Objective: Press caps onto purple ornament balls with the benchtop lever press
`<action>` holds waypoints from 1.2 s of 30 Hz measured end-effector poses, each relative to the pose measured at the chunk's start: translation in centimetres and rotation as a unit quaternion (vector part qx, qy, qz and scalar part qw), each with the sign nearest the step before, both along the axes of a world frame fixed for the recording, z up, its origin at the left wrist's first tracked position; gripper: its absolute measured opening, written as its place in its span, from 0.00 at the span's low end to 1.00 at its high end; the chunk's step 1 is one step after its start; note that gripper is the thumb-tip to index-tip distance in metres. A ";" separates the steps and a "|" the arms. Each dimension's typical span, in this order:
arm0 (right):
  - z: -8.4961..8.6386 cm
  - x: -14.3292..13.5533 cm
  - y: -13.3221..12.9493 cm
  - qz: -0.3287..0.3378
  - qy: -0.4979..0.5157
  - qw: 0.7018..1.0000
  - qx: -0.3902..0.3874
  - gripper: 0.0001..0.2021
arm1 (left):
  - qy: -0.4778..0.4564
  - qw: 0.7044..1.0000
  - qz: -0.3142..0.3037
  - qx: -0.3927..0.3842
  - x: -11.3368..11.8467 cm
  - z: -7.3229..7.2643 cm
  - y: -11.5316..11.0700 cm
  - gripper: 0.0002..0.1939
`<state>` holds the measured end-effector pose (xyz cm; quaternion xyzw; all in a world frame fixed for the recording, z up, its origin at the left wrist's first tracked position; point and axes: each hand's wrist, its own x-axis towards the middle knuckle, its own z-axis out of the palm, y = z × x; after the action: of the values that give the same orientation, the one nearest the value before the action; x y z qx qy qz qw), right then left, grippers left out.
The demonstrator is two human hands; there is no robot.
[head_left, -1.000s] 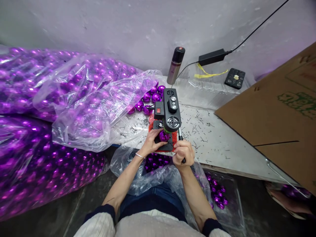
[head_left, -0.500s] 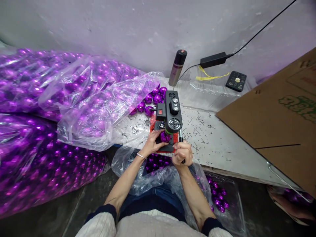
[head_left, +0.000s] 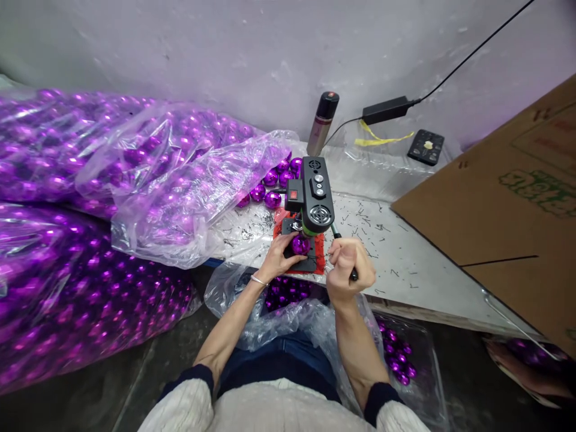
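A small black bench drill press [head_left: 317,189] stands on the table with a red switch on its side. Below its head sits a shiny purple ball ornament [head_left: 300,245], faceted like a mirror ball. My left hand [head_left: 279,258] grips this ball from the left between thumb and fingers, over the black base plate [head_left: 308,264]. Wrapped round the press's black lever handle [head_left: 353,274] is my right hand [head_left: 351,264], to the right of the base. Several more purple balls [head_left: 272,200] lie loose behind my left hand.
Big clear bags of purple balls [head_left: 54,288] fill the left side. A spray can [head_left: 321,123], a power adapter [head_left: 384,110] and a black device [head_left: 426,147] stand along the wall. At right is a cardboard box [head_left: 504,198]. Dark shavings litter the table [head_left: 373,240]. An open plastic bag [head_left: 288,327] covers my lap.
My right hand has moved up and to the right with the lever handle, and the press head has risen. My left hand stays on the ball.
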<state>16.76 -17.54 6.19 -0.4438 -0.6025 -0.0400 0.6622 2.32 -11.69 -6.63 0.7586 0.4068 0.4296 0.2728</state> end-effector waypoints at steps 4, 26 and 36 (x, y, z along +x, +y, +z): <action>0.0 0.3 -0.1 0.018 -0.013 1.000 0.001 0.15 | 0.035 0.998 0.014 0.059 -0.8 0.2 -3.9 0.37; -2.3 1.0 -0.5 0.029 -0.068 0.997 0.020 0.14 | 0.228 0.968 0.103 0.012 -2.9 3.6 13.5 0.17; -1.5 0.6 -0.4 0.033 -0.038 0.999 0.020 0.14 | -0.273 0.921 0.095 -0.261 -5.0 2.8 2.1 0.35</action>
<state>17.33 -17.92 4.69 -0.4082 -0.6411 -0.0470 0.6482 -2.66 -9.56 -3.87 0.4720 0.4844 0.5223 0.5194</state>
